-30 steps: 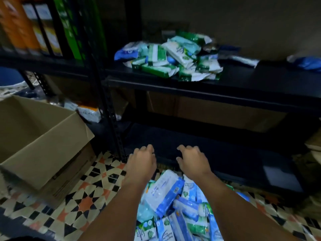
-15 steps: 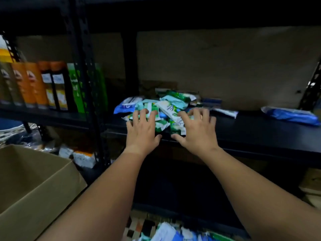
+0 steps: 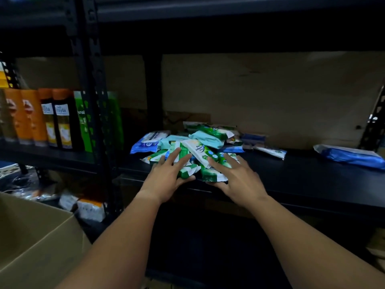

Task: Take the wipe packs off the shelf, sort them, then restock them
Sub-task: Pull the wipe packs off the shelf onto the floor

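Observation:
A loose pile of wipe packs (image 3: 205, 138), green, teal, blue and white, lies on the black shelf (image 3: 302, 184) near its front edge. My left hand (image 3: 166, 177) lies on the pile's left front. Its fingers are over a green-and-white pack (image 3: 186, 171) and its thumb is under that pack's edge. My right hand (image 3: 235, 178) does the same at the right front, its thumb beneath a dark green pack (image 3: 212, 176). Both packs jut past the shelf's edge.
A blue pack (image 3: 350, 156) and a white pack (image 3: 270, 151) lie apart to the right on the same shelf. Orange, black and green bottles (image 3: 48, 119) stand on the left bay beyond the upright post (image 3: 91, 101). An open cardboard box (image 3: 31, 236) sits low left.
Both hands rose from the packs on the floor to the shelf pile. Since half a second ago they have taken hold of the front packs, which sit nearer the edge.

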Demonstrator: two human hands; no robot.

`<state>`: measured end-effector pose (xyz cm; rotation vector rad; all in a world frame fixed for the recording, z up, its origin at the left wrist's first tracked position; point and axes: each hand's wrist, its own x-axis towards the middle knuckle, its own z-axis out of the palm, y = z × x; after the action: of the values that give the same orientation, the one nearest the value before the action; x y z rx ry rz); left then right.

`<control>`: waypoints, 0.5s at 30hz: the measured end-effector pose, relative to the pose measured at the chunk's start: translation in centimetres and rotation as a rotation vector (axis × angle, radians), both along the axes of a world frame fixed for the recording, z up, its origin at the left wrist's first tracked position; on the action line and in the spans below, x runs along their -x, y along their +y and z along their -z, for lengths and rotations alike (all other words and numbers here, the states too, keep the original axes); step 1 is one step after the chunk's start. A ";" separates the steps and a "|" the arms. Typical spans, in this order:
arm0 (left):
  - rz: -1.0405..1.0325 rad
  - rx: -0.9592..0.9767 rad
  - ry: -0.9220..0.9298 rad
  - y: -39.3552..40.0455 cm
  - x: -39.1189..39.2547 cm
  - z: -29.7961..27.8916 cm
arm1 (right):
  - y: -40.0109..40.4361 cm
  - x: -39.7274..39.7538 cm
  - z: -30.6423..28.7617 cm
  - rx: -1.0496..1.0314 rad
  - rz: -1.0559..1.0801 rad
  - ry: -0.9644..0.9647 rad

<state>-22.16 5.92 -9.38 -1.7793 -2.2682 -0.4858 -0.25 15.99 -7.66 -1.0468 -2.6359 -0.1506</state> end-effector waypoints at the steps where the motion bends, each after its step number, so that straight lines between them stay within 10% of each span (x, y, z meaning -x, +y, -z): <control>1: 0.005 -0.001 0.023 -0.1 0.2 0.0 | 0.0 -0.1 -0.1 0.002 -0.007 -0.004; 15: 0.002 -0.188 0.041 -0.6 -1.6 -4.5 | 1.4 -0.7 -6.2 0.006 -0.031 0.178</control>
<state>-20.56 5.32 -4.93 -1.6840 -2.1172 -0.6343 0.46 17.35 -1.47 -0.9722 -2.4920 -0.0407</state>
